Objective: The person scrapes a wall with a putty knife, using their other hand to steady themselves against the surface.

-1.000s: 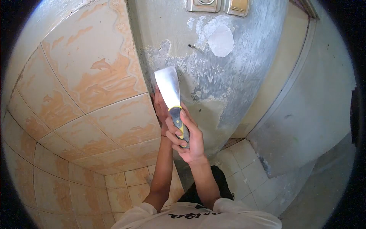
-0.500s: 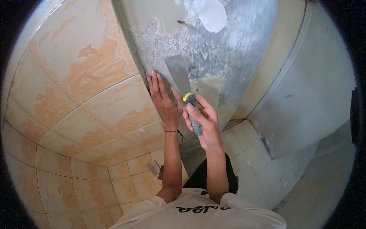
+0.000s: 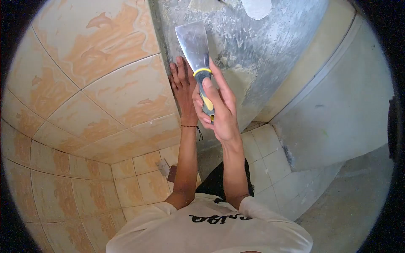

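A putty knife (image 3: 195,44) with a wide metal blade and a grey and yellow handle is in my right hand (image 3: 221,103), its fingers wrapped round the handle. The blade points up and away, over the rough grey wall surface (image 3: 236,50). Against that surface, by the edge of the orange-patterned tiles (image 3: 122,88), my left hand (image 3: 184,90) lies flat with its fingers stretched out. Part of my left hand is hidden behind my right hand and the knife. Whether the blade touches the surface I cannot tell.
A grey panel (image 3: 333,105) stands at the right, over pale floor tiles (image 3: 270,168). Low at the left, a small brown object (image 3: 172,173) with a grey piece beside it lies near my left forearm. A white patch (image 3: 258,7) marks the wall at the top.
My right hand has moved up with the putty knife, and the blade has turned to show its shiny face. My left hand remains flat on the surface. The whole view has shifted.
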